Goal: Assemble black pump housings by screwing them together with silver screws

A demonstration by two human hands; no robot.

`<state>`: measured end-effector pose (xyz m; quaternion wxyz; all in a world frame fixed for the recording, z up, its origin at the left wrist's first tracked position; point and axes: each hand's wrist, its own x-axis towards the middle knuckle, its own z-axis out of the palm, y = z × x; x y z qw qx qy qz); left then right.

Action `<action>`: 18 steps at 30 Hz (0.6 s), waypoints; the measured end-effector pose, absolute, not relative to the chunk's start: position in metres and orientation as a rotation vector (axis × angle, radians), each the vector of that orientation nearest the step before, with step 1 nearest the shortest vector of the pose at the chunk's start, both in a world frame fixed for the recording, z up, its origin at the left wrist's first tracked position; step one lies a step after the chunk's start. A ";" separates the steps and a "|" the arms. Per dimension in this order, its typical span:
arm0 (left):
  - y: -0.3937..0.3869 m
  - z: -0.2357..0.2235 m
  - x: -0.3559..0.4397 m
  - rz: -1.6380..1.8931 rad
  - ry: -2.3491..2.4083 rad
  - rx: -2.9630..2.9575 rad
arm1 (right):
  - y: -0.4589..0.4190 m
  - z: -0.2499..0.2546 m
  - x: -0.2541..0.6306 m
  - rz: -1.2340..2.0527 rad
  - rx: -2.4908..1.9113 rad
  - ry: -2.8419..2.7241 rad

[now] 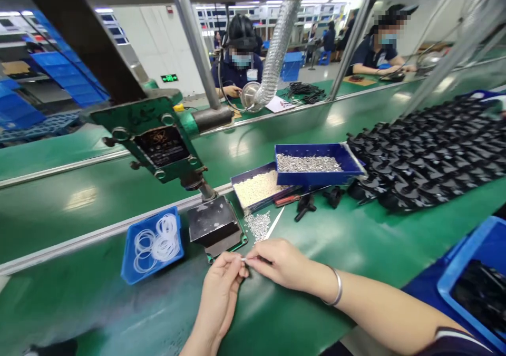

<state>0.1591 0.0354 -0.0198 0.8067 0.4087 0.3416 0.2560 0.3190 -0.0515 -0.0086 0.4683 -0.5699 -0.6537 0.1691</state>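
Observation:
My left hand (226, 282) and my right hand (281, 263) meet low over the green bench, fingertips almost touching. Between them is a tiny pale pin-like piece (243, 259), pinched by both; its exact kind is too small to make out. Just beyond my fingers lie a scatter of small metal rings (259, 225) and a thin white pointed strip (275, 223). A hand press with a dark metal block (213, 221) stands behind my left hand.
A blue tray (125, 258) of white rings sits left. Behind are blue bins of cream-coloured bits (256, 190) and metal pins (308, 163), a red-handled screwdriver (287, 200) and black fittings (305, 206). Black parts (435, 155) fill the right; a blue crate (445, 287) stands near my right arm.

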 end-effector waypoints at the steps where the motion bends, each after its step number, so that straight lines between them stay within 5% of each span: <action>1: 0.035 -0.021 0.158 0.585 0.746 0.960 | -0.052 -0.008 0.319 0.495 -1.415 -1.569; 7: 0.024 -0.022 0.152 0.603 0.708 1.349 | -0.068 0.016 0.340 0.922 -1.295 -1.498; 18: 0.004 -0.008 0.161 0.577 0.580 1.196 | -0.112 0.011 0.463 0.624 -1.767 -1.286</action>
